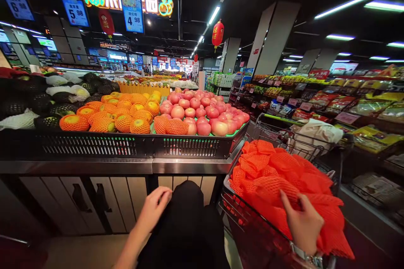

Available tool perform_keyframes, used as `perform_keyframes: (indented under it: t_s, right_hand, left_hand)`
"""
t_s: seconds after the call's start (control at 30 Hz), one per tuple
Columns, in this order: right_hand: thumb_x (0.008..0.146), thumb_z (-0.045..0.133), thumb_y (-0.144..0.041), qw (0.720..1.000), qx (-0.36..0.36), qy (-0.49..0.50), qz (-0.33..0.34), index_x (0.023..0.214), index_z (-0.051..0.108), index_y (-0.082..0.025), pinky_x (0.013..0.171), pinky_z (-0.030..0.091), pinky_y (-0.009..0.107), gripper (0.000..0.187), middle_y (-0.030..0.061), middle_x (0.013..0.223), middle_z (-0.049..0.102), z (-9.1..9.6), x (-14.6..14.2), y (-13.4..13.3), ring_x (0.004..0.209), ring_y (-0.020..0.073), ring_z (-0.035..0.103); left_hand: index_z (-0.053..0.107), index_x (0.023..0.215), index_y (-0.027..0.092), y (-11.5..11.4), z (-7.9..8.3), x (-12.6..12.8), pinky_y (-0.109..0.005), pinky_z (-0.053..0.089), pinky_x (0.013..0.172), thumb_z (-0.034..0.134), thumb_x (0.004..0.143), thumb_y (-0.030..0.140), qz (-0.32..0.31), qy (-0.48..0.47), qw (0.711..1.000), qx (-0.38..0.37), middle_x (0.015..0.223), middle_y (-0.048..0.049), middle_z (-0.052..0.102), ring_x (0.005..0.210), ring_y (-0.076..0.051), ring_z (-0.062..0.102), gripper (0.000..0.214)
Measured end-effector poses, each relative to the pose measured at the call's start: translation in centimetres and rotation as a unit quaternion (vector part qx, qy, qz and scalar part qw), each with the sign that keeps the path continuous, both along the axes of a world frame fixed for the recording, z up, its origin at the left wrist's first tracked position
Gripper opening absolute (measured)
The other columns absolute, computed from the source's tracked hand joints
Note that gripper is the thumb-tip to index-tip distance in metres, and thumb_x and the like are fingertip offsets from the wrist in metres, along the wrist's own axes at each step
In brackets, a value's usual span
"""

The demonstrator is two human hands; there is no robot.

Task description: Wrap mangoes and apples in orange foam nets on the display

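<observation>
My right hand (304, 220), with a watch at its wrist, is over a heap of red-orange foam fruit nets (268, 164) piled on a black basket cart. Its thumb and finger grip a fold of one foam net (277, 187); the other fingertips are partly hidden. My left hand (154, 208) is beside my black-clad leg, its fingers loosely bent and nothing visible in them. In front are pinkish-red apples (202, 105) on a display. Two foam-netted fruits (172, 126) lie at the apples' front edge.
Orange fruits in foam nets (126, 111) and dark netted fruits (63, 101) fill the display's left. A steel ledge (120, 166) runs along its front above panelled doors. A shopping cart holding a white bag (315, 134) stands behind the nets. Packaged goods (341, 103) line shelves at right.
</observation>
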State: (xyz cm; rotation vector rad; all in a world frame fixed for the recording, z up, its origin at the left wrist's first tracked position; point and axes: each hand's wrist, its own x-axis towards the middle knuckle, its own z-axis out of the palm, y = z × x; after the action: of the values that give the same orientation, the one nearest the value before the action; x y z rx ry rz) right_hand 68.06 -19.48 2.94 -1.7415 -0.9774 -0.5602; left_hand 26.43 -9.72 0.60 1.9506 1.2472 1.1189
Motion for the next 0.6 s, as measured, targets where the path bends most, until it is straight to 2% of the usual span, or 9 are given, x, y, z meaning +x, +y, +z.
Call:
perform_keyframes:
  t_s: [0.1,0.17,0.23,0.33,0.4,0.47,0.53,0.6]
  right_hand:
    - [0.072,0.063,-0.07,0.98,0.017,0.143,0.135,0.06,0.043,-0.021,0.05,0.033,0.024,0.054,-0.0047,0.057,0.037,-0.4,-6.3,0.5,0.051,0.011,0.037]
    - [0.068,0.069,-0.067,0.944,0.03,0.251,0.214,0.06,0.041,-0.021,0.048,0.035,0.023,0.054,-0.0058,0.056,0.037,-0.8,-9.8,1.4,0.051,0.0102,0.037]
    - [0.066,0.074,-0.062,0.894,0.03,0.337,0.295,0.065,0.048,-0.02,0.054,0.044,0.024,0.049,-0.0032,0.06,0.049,-1.1,-12.8,2.7,0.056,0.0122,0.047]
    - [0.073,0.071,-0.053,0.817,0.027,0.416,0.397,0.084,0.063,-0.019,0.071,0.054,0.029,0.037,0.0049,0.08,0.067,-1.5,-16.6,4.5,0.075,0.0192,0.063]
    - [0.078,0.063,-0.047,0.768,0.028,0.448,0.456,0.095,0.068,-0.021,0.072,0.055,0.03,0.031,0.0076,0.088,0.071,-1.4,-18.6,5.2,0.082,0.0215,0.066]
    - [0.08,0.057,-0.04,0.725,-0.001,0.456,0.516,0.097,0.07,-0.022,0.069,0.055,0.03,0.028,0.0082,0.09,0.072,-1.1,-20.2,5.6,0.081,0.0219,0.067]
    - [0.078,0.057,-0.031,0.71,-0.062,0.427,0.557,0.096,0.072,-0.02,0.07,0.055,0.031,0.026,0.0078,0.089,0.074,-0.6,-21.2,5.8,0.079,0.0218,0.068]
    - [0.074,0.058,-0.023,0.727,-0.116,0.378,0.562,0.097,0.073,-0.019,0.077,0.056,0.034,0.028,0.0075,0.092,0.074,-0.2,-21.7,5.9,0.083,0.0223,0.068]
  left_hand:
    - [0.07,0.091,0.019,-0.4,2.1,5.6,-0.03,0.052,0.085,0.047,0.095,0.042,-0.144,-0.059,0.988,-0.007,0.092,-0.007,0.071,0.089,-0.019,0.067,0.032]
    - [0.071,0.094,0.017,-0.6,3.1,7.9,-0.03,0.053,0.085,0.047,0.095,0.042,-0.221,-0.113,0.968,-0.036,0.095,-0.0088,0.07,0.091,-0.019,0.067,0.035]
    - [0.071,0.098,0.016,-0.3,3.5,8.7,-0.031,0.053,0.087,0.048,0.094,0.046,-0.249,-0.172,0.951,-0.068,0.1,-0.0105,0.07,0.094,-0.02,0.066,0.038]
    - [0.07,0.102,0.016,0.7,3.5,7.7,-0.034,0.053,0.091,0.056,0.088,0.051,-0.21,-0.243,0.939,-0.125,0.105,-0.0108,0.071,0.099,-0.022,0.067,0.04]
    - [0.069,0.105,0.016,1.6,3.1,6.2,-0.037,0.052,0.096,0.059,0.086,0.053,-0.182,-0.27,0.934,-0.148,0.106,-0.0108,0.072,0.102,-0.023,0.067,0.043]
    - [0.069,0.105,0.015,2.4,2.6,4.4,-0.04,0.049,0.1,0.062,0.084,0.054,-0.188,-0.28,0.928,-0.16,0.108,-0.0115,0.072,0.105,-0.025,0.066,0.045]
    - [0.068,0.107,0.014,3.1,2.2,2.8,-0.043,0.046,0.103,0.069,0.079,0.052,-0.225,-0.274,0.916,-0.185,0.108,-0.012,0.072,0.105,-0.025,0.066,0.047]
    - [0.067,0.112,0.014,3.5,2.0,1.8,-0.045,0.045,0.105,0.075,0.075,0.049,-0.284,-0.251,0.9,-0.214,0.111,-0.0126,0.071,0.106,-0.026,0.066,0.051]
